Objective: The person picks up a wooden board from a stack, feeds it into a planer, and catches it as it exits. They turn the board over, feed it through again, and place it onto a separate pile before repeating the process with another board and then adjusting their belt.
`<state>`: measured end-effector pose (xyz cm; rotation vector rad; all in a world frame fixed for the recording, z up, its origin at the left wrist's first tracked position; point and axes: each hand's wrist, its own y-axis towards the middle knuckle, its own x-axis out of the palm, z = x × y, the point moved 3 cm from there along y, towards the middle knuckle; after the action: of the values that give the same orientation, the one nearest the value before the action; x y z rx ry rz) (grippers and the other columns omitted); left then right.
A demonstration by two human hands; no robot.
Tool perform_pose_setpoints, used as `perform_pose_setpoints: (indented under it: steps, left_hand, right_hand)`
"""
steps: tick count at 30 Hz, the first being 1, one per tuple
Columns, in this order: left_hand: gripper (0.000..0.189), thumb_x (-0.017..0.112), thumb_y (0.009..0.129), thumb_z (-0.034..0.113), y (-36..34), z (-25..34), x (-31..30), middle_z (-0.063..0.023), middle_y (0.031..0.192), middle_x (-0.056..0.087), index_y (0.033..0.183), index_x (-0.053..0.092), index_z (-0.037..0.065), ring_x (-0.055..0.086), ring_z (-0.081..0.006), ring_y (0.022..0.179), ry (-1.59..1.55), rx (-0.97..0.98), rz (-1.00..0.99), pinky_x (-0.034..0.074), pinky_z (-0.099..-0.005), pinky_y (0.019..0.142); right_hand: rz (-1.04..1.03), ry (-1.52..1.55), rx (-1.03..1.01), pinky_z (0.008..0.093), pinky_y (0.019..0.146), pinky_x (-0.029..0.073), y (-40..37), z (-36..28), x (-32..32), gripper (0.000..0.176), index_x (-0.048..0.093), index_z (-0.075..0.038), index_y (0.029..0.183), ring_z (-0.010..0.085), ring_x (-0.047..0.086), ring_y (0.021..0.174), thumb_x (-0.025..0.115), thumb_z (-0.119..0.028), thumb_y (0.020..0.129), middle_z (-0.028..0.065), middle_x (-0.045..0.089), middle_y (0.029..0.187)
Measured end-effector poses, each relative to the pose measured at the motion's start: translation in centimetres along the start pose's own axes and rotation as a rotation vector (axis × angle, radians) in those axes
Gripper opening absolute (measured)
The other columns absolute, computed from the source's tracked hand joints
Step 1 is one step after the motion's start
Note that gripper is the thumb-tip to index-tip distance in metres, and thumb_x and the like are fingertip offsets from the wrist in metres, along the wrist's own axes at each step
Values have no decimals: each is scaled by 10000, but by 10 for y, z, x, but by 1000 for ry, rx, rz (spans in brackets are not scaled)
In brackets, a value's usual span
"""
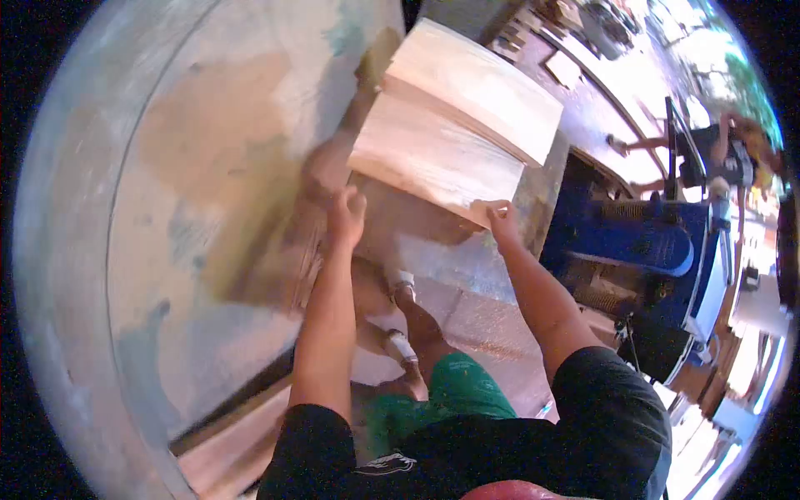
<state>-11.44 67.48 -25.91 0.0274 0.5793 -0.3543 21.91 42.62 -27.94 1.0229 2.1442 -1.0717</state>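
Observation:
Two pale wooden boards lie in front of me, one beyond the other. The far board (475,87) partly overlaps or adjoins the near board (437,154); which one cannot be made out. My right hand (499,218) is at the near board's right corner, with thumb and fingers pinched on its edge. Just off the near board's left corner is my left hand (347,210), its fingers curled; whether it touches the board is unclear. A wooden surface under the boards shows only in part.
A large stained panel or wall (208,167) fills the left side. On the right stands a blue machine (625,237). Behind it, at the upper right, is another person (721,158). Wood pieces (508,37) lie at the top. Boards (242,446) are at the lower left.

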Motion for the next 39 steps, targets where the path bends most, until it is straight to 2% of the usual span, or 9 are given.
perform_pose_setpoints:
  steps: [4,6,9,15,17,28,30,33,39]
  left_hand:
    - [549,621,858,319,107,-10,37,-243,1278,518,1272,485,-16,471,-360,1220,169,46,-109,373,-426,1022]
    - [634,617,859,359,117,-6,49,-271,1323,475,1307,438,-53,430,-362,1270,216,-55,-249,355,-427,1045]
    - [673,656,835,372,99,-21,41,-278,1293,499,1291,440,-74,468,-375,1231,373,-207,-227,373,-420,1029]
    - [547,695,845,303,-38,10,-43,-117,1149,611,1242,518,-30,577,-217,1052,-414,-430,-410,440,-338,929]
    - [530,681,857,259,-92,9,-75,-120,1167,606,1264,506,-31,572,-210,1062,-430,-695,-480,439,-337,929]
    - [382,635,873,126,-322,-12,-194,-95,1145,609,1217,536,-6,579,-206,1041,-749,-753,-532,460,-365,904]
    - [381,636,872,125,-338,40,-220,-96,1141,611,1219,537,2,578,-205,1046,-715,-766,-579,463,-365,898]
    - [376,633,876,145,-351,72,-223,-103,1114,624,1209,543,-4,595,-215,1018,-588,-668,-613,479,-374,880]
    - [352,623,885,148,-353,124,-231,-102,1042,640,1161,554,-59,626,-218,956,-683,-529,-813,502,-370,869]
  right_hand:
    - [190,343,33,360,827,483,57,80,53,722,360,-8,1351,256,566,1037,700,-352,814,177,546,1180]
    - [149,237,115,374,816,483,-18,-30,0,600,418,-24,1300,240,566,1017,688,-279,828,154,555,1164]
    - [161,109,139,456,892,465,-22,11,14,696,422,15,1264,403,581,1043,667,-442,799,249,591,1101]
    - [169,135,67,436,927,454,-103,88,1,659,568,18,1217,371,606,1054,633,-502,818,242,624,1134]
    - [-193,287,472,327,689,488,-154,77,-27,445,658,-9,1019,168,580,787,637,-424,862,84,640,891]
    - [-300,-45,40,391,710,495,-416,104,-128,647,656,-20,1080,204,612,749,582,-616,836,113,669,885]
    - [-453,-333,191,404,903,453,-473,27,-186,649,555,-31,1251,235,597,992,630,-531,846,111,641,1116]
    - [-56,-43,7,362,799,507,-503,33,-232,565,588,-5,1193,186,637,927,644,-462,866,104,674,1040]
    - [9,393,82,298,699,497,-534,53,-287,456,645,-1,1082,130,615,801,571,-423,925,72,669,951]
